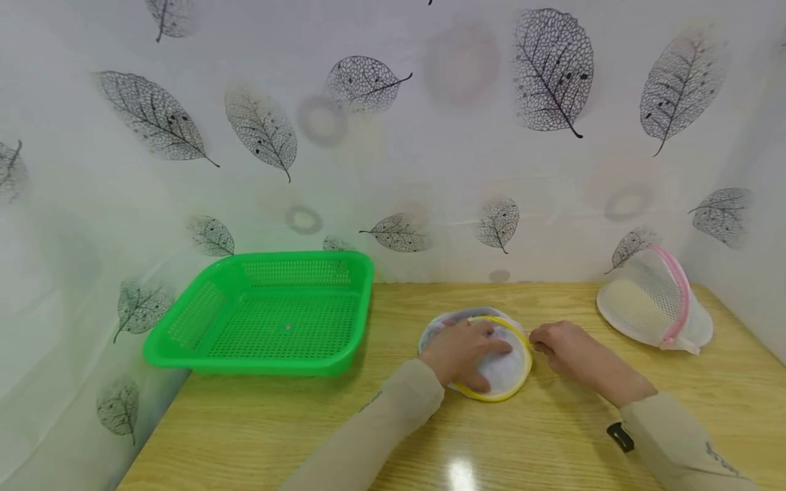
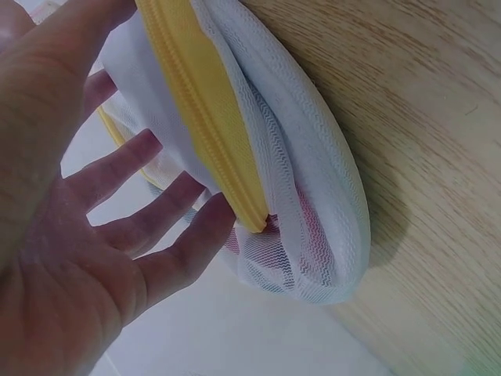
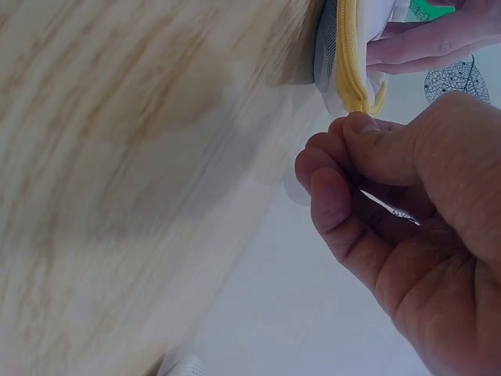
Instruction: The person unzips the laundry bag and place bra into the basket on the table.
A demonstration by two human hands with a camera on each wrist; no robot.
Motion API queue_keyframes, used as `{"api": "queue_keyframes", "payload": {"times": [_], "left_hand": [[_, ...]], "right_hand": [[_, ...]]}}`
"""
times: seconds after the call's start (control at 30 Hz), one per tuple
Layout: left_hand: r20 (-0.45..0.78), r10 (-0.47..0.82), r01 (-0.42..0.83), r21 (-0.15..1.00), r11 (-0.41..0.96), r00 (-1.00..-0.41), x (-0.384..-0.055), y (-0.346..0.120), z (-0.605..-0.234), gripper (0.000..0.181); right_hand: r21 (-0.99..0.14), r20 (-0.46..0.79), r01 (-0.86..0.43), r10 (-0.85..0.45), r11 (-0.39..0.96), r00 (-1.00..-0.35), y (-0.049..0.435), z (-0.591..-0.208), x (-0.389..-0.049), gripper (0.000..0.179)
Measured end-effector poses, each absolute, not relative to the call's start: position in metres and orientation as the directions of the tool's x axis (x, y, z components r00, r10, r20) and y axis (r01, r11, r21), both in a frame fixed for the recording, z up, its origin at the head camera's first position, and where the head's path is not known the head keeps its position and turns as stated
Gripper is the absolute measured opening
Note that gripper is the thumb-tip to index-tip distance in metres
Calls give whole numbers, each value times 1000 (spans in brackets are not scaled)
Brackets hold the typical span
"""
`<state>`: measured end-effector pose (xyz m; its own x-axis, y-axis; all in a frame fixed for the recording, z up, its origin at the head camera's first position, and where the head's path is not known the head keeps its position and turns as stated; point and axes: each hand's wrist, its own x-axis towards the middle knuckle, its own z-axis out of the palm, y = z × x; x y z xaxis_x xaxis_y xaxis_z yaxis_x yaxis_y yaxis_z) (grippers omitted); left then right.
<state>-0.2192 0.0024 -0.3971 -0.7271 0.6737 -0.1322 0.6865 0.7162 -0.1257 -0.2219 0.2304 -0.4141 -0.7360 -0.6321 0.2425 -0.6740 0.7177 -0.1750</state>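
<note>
A round white mesh laundry bag (image 1: 505, 368) with a yellow zipper rim lies on the table in the head view. My left hand (image 1: 463, 349) rests on top of it with fingers spread. In the left wrist view, those fingers touch the bag beside the yellow zipper (image 2: 196, 102), and something reddish shows through the mesh. At the bag's right edge, my right hand (image 1: 561, 346) pinches the end of the yellow zipper between thumb and curled forefinger. The right wrist view shows this pinch at the zipper's tip (image 3: 356, 102); whether a pull tab is inside is hidden.
A green plastic basket (image 1: 350, 365) with perforated sides stands on the left of the wooden table (image 1: 276, 429). At the back right lies another white mesh bag with a pink zipper (image 1: 681, 293). A leaf-patterned curtain (image 1: 424, 170) hangs behind the table.
</note>
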Motion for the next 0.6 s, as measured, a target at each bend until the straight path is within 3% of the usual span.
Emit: {"api": "queue_keyframes", "payload": {"times": [0.6], "left_hand": [[-147, 662, 677, -101, 729, -735, -219, 3, -396, 70]], "right_hand": [[-199, 234, -659, -618, 725, -750, 229, -410, -219, 37]]}}
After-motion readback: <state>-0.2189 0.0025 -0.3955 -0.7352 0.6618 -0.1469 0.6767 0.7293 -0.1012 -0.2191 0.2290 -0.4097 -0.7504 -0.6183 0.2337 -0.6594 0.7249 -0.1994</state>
